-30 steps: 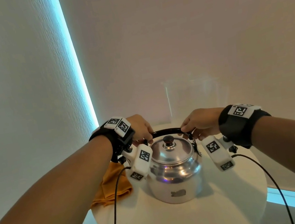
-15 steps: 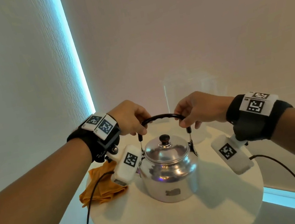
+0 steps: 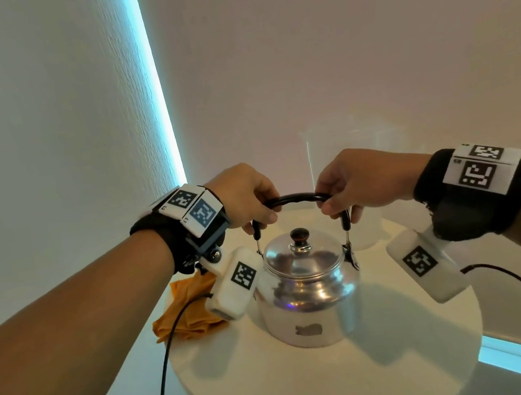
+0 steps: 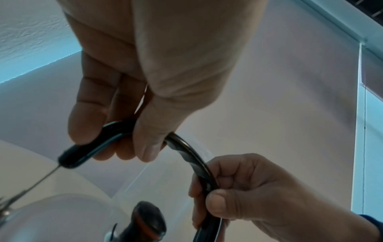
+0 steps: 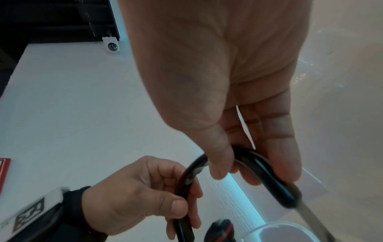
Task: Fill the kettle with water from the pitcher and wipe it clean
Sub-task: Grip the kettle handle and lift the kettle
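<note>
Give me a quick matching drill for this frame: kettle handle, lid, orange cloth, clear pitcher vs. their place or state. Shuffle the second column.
Things:
1. kettle handle
2. lid
3. orange cloth
4. clear pitcher

Places or states:
A. stands behind the kettle, near the wall
B. crumpled at the table's left edge
C. gripped at both ends, left hand and right hand
D. seated on the kettle

Pairs: 1-C, 2-D, 3-B, 4-A

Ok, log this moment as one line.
left hand: grips handle | right hand: grips handle | kettle: on table, lid on | cloth: untouched
</note>
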A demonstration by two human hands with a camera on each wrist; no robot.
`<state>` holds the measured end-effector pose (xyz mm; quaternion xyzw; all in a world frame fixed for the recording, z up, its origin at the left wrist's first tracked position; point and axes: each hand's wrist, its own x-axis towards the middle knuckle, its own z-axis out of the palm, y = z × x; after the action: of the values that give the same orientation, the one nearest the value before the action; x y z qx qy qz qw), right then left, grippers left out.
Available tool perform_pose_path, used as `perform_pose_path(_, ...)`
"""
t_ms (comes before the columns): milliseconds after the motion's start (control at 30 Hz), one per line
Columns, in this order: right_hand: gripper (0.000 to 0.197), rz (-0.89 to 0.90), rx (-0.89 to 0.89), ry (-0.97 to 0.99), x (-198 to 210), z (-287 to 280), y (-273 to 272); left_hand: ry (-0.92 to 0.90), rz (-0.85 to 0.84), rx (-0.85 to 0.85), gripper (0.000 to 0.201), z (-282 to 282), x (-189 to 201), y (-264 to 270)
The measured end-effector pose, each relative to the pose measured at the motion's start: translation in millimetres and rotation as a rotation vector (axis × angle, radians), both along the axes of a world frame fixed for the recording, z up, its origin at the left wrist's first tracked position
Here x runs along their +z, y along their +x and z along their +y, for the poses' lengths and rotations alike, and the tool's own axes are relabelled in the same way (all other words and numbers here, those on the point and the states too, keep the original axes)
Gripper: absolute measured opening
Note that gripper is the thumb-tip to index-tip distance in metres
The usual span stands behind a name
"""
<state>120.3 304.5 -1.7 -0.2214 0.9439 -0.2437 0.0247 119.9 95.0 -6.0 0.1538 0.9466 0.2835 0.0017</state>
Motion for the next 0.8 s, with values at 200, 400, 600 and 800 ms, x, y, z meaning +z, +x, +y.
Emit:
perform_pose_path(200, 0.012, 0.023, -0.046, 0.021, 13.4, -19.8, -22.6, -0.02, 0.008, -0.001, 0.012, -14.5, 10.6, -26.7)
perform_pose_path(400, 0.014, 0.054, -0.113, 0.06, 30.8, -46.8, -58.8, -0.004, 0.06, 0.044, 0.011, -26.1, 24.1, -66.7)
perform_pose_path(600, 0.017, 0.221, -0.202, 0.283, 31.8, -74.6, -92.2, -0.013, 0.113, 0.1, 0.01, -30.8, 22.9, -105.5)
perform_pose_path(800, 0.029, 0.29, -0.277, 0.366, 29.6, -95.8, -111.3, -0.007, 0.132, 0.146, 0.014, -36.9, 15.8, -131.5)
